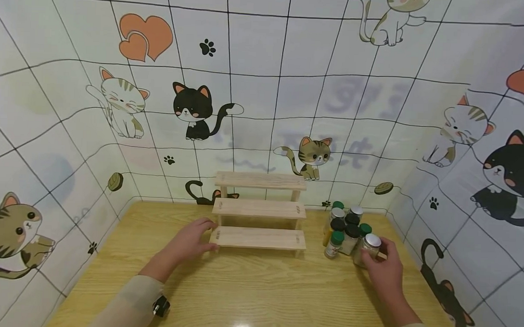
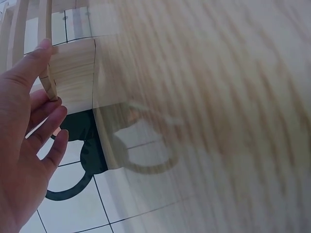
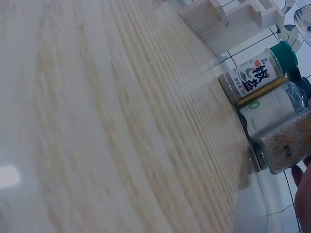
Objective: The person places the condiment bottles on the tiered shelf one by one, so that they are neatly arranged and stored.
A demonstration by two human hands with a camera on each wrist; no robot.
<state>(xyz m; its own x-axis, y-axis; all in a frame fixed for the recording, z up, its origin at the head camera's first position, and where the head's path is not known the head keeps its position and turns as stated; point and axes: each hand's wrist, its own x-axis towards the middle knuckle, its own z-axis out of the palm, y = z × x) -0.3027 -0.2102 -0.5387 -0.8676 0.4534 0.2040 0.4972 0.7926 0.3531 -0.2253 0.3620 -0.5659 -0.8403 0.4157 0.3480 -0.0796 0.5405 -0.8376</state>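
A three-tier wooden step rack [image 1: 258,237] stands on the table against the back wall. My left hand [image 1: 192,239] is at the left end of its lowest step. In the left wrist view, the thumb and fingers of the left hand [image 2: 24,131] pinch that board's end [image 2: 47,83]. Over on the right, my right hand [image 1: 387,270] grips a glass spice jar [image 1: 366,249] with a silver lid, at the front of a cluster of jars. Coarse pale-brown contents show through this jar [image 3: 285,141] in the right wrist view, where it stands tilted by the camera angle.
Beside the held jar stands a green-capped shaker [image 1: 334,245] with a printed label. Several more jars with black, green and silver lids crowd behind, among them a black-lidded one [image 1: 350,236]. A cat-patterned sheet [image 1: 255,96] encloses the wooden table [image 1: 257,288] at the back and sides.
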